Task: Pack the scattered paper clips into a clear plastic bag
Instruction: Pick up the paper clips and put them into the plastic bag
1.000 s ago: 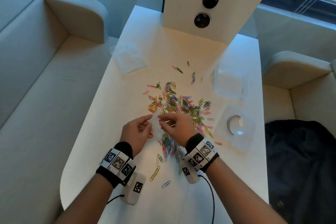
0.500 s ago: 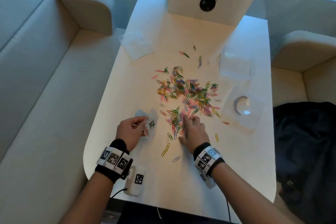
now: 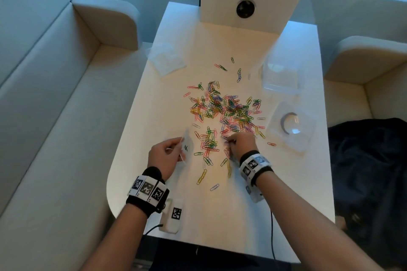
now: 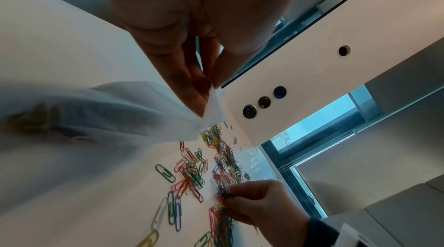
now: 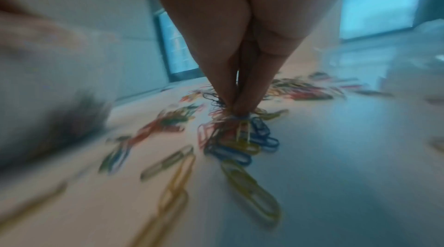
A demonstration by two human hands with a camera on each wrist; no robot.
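Left hand (image 3: 164, 157), lower left of centre: pinches small clear plastic bag (image 3: 187, 146) at its rim. Right hand (image 3: 241, 145), centre: fingertips (image 5: 236, 106) together on multicoloured wire paper clips (image 3: 224, 109) scattered over white table (image 3: 286, 182).

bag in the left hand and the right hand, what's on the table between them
In the head view, a small cluster of coloured paper clips lies between the bag and the right hand.
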